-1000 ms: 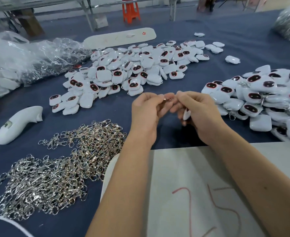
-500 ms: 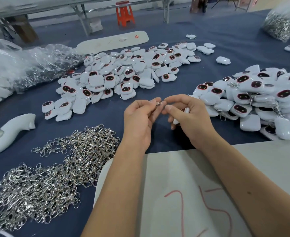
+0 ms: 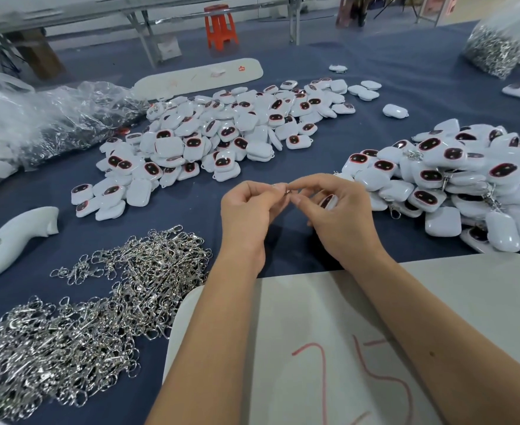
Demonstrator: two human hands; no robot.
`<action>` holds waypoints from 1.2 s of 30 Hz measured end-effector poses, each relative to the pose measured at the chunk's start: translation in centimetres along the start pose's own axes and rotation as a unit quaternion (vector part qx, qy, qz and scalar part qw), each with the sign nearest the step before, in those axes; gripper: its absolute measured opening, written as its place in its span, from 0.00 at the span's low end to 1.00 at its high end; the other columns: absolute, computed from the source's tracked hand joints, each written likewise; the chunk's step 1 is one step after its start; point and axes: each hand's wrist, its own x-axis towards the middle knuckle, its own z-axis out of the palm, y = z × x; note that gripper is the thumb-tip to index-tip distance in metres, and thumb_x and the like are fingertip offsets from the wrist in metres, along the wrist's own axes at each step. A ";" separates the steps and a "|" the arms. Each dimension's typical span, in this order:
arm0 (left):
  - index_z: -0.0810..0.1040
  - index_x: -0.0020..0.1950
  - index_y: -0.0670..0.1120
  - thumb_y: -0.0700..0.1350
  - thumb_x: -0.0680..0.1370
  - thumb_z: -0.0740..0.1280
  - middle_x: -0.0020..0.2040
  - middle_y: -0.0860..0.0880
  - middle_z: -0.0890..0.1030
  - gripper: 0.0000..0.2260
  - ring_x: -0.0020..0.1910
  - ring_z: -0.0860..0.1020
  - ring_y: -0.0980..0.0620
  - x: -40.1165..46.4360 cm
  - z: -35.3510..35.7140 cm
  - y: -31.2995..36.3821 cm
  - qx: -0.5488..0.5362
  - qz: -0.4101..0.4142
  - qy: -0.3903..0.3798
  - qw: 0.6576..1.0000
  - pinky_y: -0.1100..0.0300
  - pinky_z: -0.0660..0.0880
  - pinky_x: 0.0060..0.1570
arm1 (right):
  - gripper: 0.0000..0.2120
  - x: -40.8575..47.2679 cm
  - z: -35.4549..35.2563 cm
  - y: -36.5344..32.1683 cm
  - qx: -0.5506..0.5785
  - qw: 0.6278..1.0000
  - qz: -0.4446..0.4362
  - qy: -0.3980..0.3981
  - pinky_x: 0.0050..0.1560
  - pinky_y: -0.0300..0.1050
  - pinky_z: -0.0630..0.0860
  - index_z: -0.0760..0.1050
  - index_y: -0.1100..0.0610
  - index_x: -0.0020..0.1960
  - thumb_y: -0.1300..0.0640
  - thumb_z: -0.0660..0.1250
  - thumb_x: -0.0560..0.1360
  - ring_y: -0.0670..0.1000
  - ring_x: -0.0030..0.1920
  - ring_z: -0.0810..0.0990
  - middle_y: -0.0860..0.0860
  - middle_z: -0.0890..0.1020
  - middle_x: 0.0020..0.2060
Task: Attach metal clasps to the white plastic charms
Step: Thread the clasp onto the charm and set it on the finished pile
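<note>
Silvery metal is just showing where a small clasp [image 3: 284, 189] is being pinched between the fingertips of the left hand [image 3: 248, 210] and the right hand [image 3: 338, 214]; most of it is being hidden by the fingers. A white charm [image 3: 328, 201] is being held in the curled right grip above the blue worktop [image 3: 375, 72], half covered. "25" is being shown in red on a white board [image 3: 329, 348], partly crossed by the forearms.

Orange stool [image 3: 221, 26], board marked 25 [image 3: 329, 348]
</note>
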 end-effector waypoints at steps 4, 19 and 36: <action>0.80 0.44 0.35 0.32 0.77 0.71 0.49 0.34 0.84 0.03 0.47 0.85 0.47 0.0 -0.2 0.1 0.015 0.003 0.005 1.000 0.62 0.81 0.49 | 0.06 0.0 0.0 0.0 -0.002 1.000 -0.002 -0.003 0.40 0.38 0.76 0.87 0.52 0.48 0.63 0.76 0.76 0.44 0.32 0.76 0.37 0.82 0.33; 0.82 0.44 0.48 0.38 0.78 0.71 0.40 0.49 0.84 0.06 0.43 0.83 0.48 0.4 -0.7 -0.1 0.155 0.088 0.041 0.983 0.60 0.80 0.39 | 0.08 0.2 0.0 0.4 -0.020 0.999 0.010 0.027 0.39 0.39 0.77 0.81 0.49 0.44 0.60 0.72 0.79 0.46 0.32 0.77 0.44 0.81 0.34; 0.83 0.43 0.47 0.38 0.77 0.73 0.40 0.54 0.84 0.06 0.41 0.80 0.57 0.1 -0.7 -0.4 0.339 0.256 -0.054 0.904 0.68 0.73 0.44 | 0.07 0.3 -0.1 -0.1 -0.009 1.000 0.024 0.000 0.39 0.48 0.80 0.83 0.53 0.47 0.62 0.69 0.81 0.44 0.32 0.76 0.39 0.81 0.31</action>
